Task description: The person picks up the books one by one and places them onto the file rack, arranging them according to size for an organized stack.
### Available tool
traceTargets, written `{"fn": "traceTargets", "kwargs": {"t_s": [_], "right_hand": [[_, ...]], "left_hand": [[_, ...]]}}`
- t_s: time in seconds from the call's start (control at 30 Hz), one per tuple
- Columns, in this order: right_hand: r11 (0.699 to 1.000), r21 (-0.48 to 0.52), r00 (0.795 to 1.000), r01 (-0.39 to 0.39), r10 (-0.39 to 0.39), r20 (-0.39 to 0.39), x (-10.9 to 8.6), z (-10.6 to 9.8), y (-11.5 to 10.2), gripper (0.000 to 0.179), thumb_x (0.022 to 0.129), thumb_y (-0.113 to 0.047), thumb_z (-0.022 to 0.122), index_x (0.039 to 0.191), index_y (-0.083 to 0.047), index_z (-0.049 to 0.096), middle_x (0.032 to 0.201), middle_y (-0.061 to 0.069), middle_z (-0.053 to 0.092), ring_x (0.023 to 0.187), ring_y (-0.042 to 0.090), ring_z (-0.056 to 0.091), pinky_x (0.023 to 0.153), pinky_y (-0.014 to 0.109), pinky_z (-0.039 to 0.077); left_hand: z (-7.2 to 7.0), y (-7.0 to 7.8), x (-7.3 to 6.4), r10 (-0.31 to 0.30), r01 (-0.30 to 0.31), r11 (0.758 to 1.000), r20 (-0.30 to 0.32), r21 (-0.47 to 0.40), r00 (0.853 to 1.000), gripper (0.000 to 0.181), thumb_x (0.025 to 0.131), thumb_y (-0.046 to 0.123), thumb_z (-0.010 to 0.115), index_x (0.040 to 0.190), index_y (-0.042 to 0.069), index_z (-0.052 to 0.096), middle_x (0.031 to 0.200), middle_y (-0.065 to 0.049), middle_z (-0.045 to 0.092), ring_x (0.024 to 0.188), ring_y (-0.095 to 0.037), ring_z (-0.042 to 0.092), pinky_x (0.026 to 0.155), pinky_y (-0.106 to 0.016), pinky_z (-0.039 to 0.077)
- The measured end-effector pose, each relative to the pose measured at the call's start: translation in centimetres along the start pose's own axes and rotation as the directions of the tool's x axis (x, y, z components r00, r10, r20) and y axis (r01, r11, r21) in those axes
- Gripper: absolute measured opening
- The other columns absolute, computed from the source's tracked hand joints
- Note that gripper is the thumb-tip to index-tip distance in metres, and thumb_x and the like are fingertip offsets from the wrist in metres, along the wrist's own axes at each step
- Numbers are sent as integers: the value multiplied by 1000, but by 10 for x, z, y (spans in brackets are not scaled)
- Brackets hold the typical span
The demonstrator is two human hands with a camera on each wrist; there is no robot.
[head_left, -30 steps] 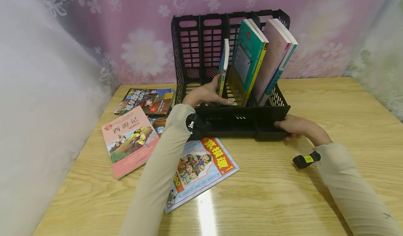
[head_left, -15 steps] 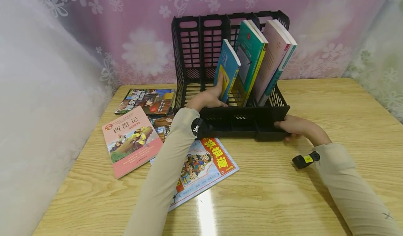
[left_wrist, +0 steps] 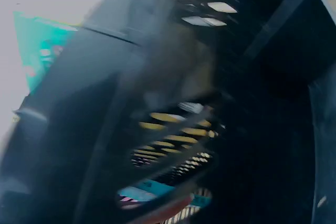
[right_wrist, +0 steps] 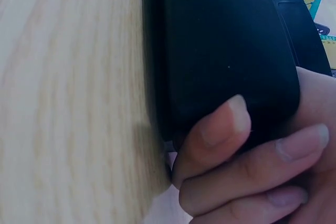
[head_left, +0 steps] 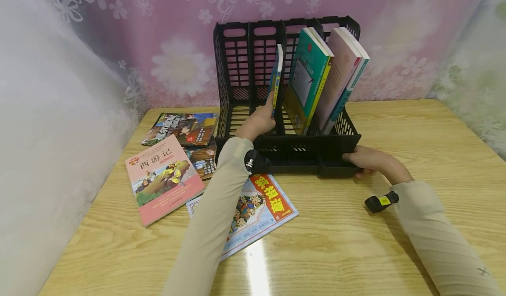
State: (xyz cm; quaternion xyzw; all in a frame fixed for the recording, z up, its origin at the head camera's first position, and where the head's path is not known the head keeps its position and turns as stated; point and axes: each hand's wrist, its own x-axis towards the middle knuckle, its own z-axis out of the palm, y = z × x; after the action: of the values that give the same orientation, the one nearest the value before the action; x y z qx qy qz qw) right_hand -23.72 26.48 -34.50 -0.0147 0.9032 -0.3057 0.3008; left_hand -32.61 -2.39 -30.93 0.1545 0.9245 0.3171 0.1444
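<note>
**One hand braces the rack, the other touches the blue book**

Head view: your left hand (head_left: 258, 121) reaches into the black rack (head_left: 336, 144) and touches the blue book (head_left: 275, 87), which stands nearly upright inside, spine towards you; one finger lies straight against its cover, likely so it does not tip; you cannot tell whether the others pinch it; to its right the green book (head_left: 306, 70) and the pale books (head_left: 341, 63) lean, probably propped by the rack; your right hand (head_left: 369, 160) grips the front corner, apparently as a brace; the pink book (head_left: 164, 179) and the red-titled book (head_left: 262, 212) lie face up on the tabletop (head_left: 336, 243), within easy reach.

Left wrist view: blur and slotted black plastic hide your hold; a reddish finger shows low down, its pose unreadable.

Right wrist view: your fingers (right_wrist: 226, 179) curl under the rack's edge, close together, perhaps because that edge offers a firm hold.
</note>
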Motion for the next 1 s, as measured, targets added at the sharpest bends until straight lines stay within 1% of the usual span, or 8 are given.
{"fn": "traceTargets", "kwargs": {"t_s": [0.03, 0.1, 0.23, 0.4, 0.7, 0.8, 0.9, 1.0], "right_hand": [[1000, -5, 1000, 2, -2, -3, 0, 0, 0, 29, 95, -26, 38, 85, 0, 45, 52, 0, 52, 40, 5, 40, 44, 19, 32], [1000, -13, 1000, 4, -4, -10, 0, 1, -1, 29, 95, -27, 38, 84, -1, 46, 51, -1, 52, 40, 4, 40, 44, 20, 32], [1000, -17, 1000, 10, -10, -10, 0, -1, -1, 30, 96, -27, 38, 84, 0, 46, 50, -1, 52, 39, 4, 38, 44, 20, 31], [1000, -18, 1000, 13, -13, -5, 1, -2, -2, 31, 97, -26, 37, 84, 0, 46, 50, -1, 50, 40, 5, 38, 44, 21, 32], [1000, -6, 1000, 9, -9, -28, 1, 1, 0, 31, 96, -26, 38, 90, 3, 46, 51, 0, 51, 39, 4, 41, 43, 19, 34], [1000, -14, 1000, 10, -11, -27, 1, 1, 0, 31, 96, -26, 38, 88, 3, 47, 51, 0, 51, 39, 4, 40, 43, 19, 33], [999, -31, 999, 15, -16, -29, 2, 1, 1, 31, 96, -26, 38, 87, 2, 48, 51, 0, 52, 39, 4, 39, 43, 20, 33], [999, -42, 1000, 15, -16, -25, 3, 1, 1, 31, 95, -26, 38, 86, 2, 49, 51, 0, 53, 40, 5, 39, 43, 20, 32]], "left_hand": [[1, 1, 1, -30, 30, 999, -14, 12, 999, 88, 98, 3, 46, 153, 26, -19, 110, -19, 62, 53, -15, 37, 51, -27, 31], [3, 2, 3, -77, 78, 996, -27, 47, 997, 88, 98, 4, 46, 153, 26, -18, 126, -21, 57, 55, -15, 43, 49, -27, 32], [4, 5, 5, -131, 136, 986, -56, 93, 990, 86, 99, 9, 49, 155, 26, -14, 152, -20, 32, 73, -19, 54, 55, -30, 38], [3, 6, 6, -129, 140, 986, -117, 95, 985, 84, 98, 7, 51, 156, 31, -5, 131, -13, 51, 81, -22, 53, 63, -32, 40], [5, 3, 11, -146, 154, 987, -169, 36, 975, 81, 98, 4, 50, 157, 29, 2, 110, -15, 63, 56, -16, 40, 51, -28, 34], [5, 2, 10, -141, 144, 990, -192, 1, 971, 80, 97, 3, 51, 157, 32, 5, 115, -16, 62, 55, -16, 39, 51, -28, 33], [5, 3, 7, -134, 134, 991, -192, -12, 972, 82, 96, 4, 53, 157, 32, 5, 126, -15, 57, 63, -18, 48, 54, -29, 36], [4, 2, 7, -112, 107, 994, -199, -34, 974, 86, 94, 1, 53, 157, 29, 2, 113, -17, 62, 63, -19, 50, 53, -29, 37]]}}
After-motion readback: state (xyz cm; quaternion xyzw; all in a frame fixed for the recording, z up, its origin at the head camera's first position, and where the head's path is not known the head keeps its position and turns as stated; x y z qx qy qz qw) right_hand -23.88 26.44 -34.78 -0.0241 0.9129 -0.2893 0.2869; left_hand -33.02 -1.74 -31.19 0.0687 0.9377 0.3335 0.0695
